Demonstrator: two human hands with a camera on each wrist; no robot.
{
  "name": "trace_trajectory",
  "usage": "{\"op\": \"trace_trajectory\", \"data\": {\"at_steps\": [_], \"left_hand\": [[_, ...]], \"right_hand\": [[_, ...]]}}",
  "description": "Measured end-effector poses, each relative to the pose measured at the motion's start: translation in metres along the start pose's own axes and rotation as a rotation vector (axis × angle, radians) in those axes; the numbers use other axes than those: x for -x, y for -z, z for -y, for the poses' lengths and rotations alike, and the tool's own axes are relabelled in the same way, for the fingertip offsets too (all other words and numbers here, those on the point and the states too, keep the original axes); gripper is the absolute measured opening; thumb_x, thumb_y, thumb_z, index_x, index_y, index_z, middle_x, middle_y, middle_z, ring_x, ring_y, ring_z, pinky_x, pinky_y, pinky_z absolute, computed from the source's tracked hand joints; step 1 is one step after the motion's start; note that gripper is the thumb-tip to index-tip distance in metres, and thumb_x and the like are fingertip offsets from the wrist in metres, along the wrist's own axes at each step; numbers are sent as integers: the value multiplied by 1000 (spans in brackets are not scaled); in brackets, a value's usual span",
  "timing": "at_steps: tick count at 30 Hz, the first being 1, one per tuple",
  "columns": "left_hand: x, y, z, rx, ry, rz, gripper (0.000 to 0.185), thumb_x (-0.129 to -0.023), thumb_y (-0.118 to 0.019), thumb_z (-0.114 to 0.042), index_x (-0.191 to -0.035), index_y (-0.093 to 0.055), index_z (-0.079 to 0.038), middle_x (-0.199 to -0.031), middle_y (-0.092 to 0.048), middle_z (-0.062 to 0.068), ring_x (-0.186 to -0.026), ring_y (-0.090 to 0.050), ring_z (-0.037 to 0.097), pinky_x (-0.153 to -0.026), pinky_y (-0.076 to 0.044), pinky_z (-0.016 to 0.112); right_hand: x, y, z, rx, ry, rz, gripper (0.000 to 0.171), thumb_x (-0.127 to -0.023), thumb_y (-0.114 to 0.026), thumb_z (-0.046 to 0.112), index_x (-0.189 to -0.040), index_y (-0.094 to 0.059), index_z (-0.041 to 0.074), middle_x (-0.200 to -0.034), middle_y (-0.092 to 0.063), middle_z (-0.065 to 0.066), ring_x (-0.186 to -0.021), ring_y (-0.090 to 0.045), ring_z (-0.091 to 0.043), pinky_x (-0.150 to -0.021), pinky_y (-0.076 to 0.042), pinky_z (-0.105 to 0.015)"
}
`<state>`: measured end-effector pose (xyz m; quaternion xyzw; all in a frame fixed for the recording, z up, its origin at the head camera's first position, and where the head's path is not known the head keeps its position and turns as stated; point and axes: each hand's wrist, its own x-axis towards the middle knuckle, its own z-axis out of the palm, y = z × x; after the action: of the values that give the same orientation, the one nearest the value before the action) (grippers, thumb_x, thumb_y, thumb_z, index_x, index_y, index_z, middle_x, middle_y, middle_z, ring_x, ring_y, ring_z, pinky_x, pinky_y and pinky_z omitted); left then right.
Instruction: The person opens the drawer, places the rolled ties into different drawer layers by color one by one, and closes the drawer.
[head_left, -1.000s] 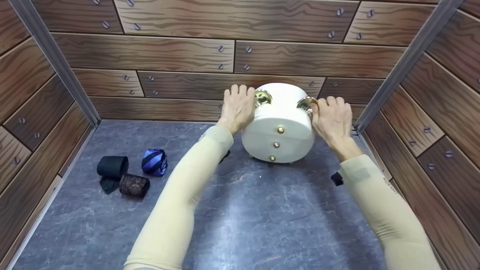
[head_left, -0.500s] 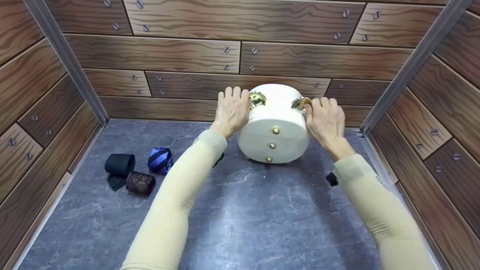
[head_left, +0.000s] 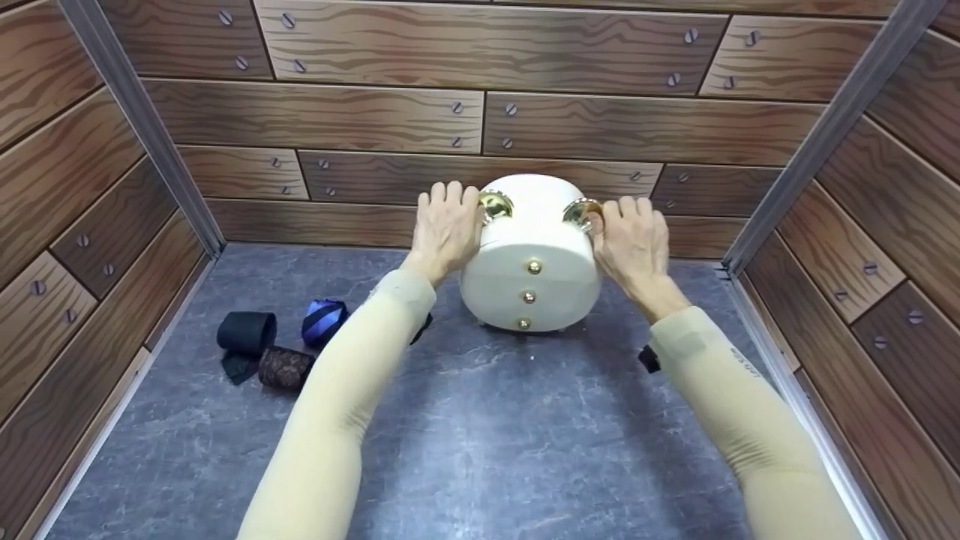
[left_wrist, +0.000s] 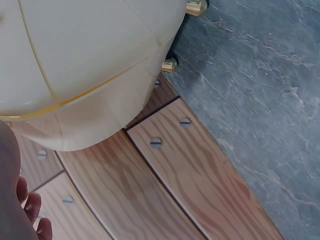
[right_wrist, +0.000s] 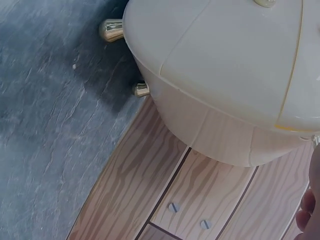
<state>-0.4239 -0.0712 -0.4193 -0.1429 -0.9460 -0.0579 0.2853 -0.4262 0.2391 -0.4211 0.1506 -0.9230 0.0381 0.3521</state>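
A white oval box with three gold knobs down its front stands near the back wall. Two shiny gold ring-like handles rise from its top. My left hand grips the left gold handle, fingers over its outer side. On the other side, my right hand grips the right gold handle, thumb against it. The left wrist view shows the box's rounded end and small gold feet; curled fingertips show at the edge. The right wrist view shows another gold foot.
Three rolled neckties lie on the grey marbled floor at left: a dark one, a brown patterned one and a blue striped one, partly behind the left sleeve. Wood-print walls rise at the back and both sides.
The white box has slid left along the back wall, with both hands keeping their grip on its handles. The head view has shifted slightly. The neckties lie as before.
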Motion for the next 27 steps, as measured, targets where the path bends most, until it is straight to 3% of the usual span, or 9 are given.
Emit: {"op": "trace_trajectory", "data": {"at_steps": [14, 27], "left_hand": [[15, 6, 30, -16, -5, -45, 33, -117, -44, -34, -117, -63, -7, -114, -66, 18, -108, -62, 40, -88, -51, 54], [16, 12, 45, -48, -28, -54, 35, -116, -43, -34, -116, -64, -7, -114, -65, 17, -108, -61, 40, -89, -51, 54]], "right_hand": [[-9, -13, 28, -39, 20, -29, 45, -117, -48, 37, -100, -63, -2, -101, -68, -27, -98, -64, -51, -79, -53, -61], [-16, -15, 41, -53, 5, -2, 46, -117, -48, 37, -99, -65, -2, -101, -70, -26, -97, -66, -50, -79, -55, -60]]}}
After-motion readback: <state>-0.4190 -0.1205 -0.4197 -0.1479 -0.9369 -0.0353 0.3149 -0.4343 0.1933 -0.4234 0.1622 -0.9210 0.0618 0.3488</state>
